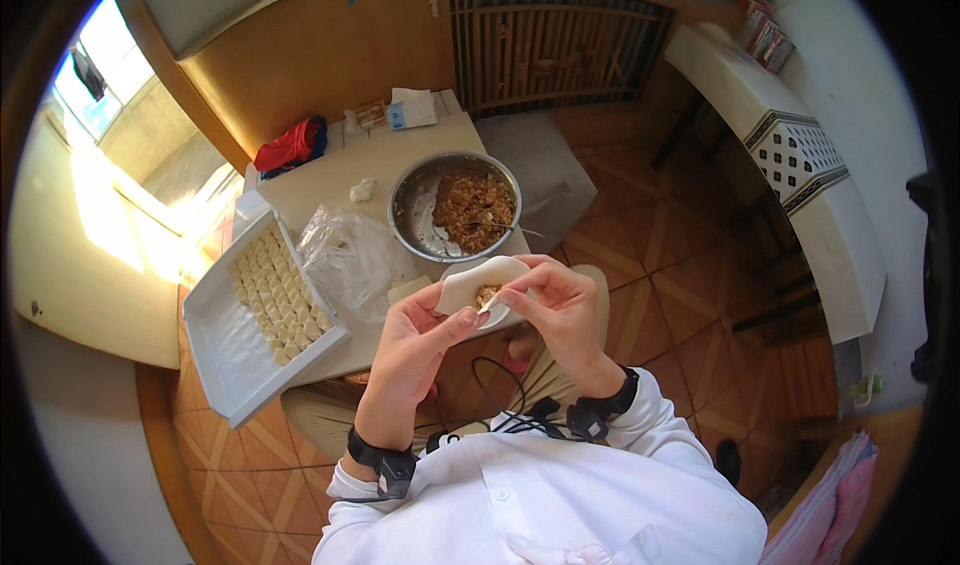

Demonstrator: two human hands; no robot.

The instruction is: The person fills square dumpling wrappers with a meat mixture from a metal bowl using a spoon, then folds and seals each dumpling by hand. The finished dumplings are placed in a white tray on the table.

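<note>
Between my two hands is a flat dough wrapper point(480, 283) with a small lump of filling point(487, 295) near its lower middle. My left hand point(420, 332) pinches its lower left edge between thumb and fingers. With thumb and forefinger, my right hand point(559, 302) grips the right side, where the near edge is folded up. Just beyond my hands stands a steel bowl point(397, 212) of brown minced filling point(472, 212), with a utensil resting in it. Part of a white dish shows under the wrapper. To the left, a white tray point(225, 340) carries rows of shaped dumplings point(277, 295).
A clear plastic bag point(352, 257) lies between tray and bowl. On the table point(322, 182) are a crumpled white piece point(362, 190), a red and dark cloth point(292, 148) and a tissue pack point(411, 111). The tray overhangs the table's near left edge. Dark cables point(499, 407) hang near my lap.
</note>
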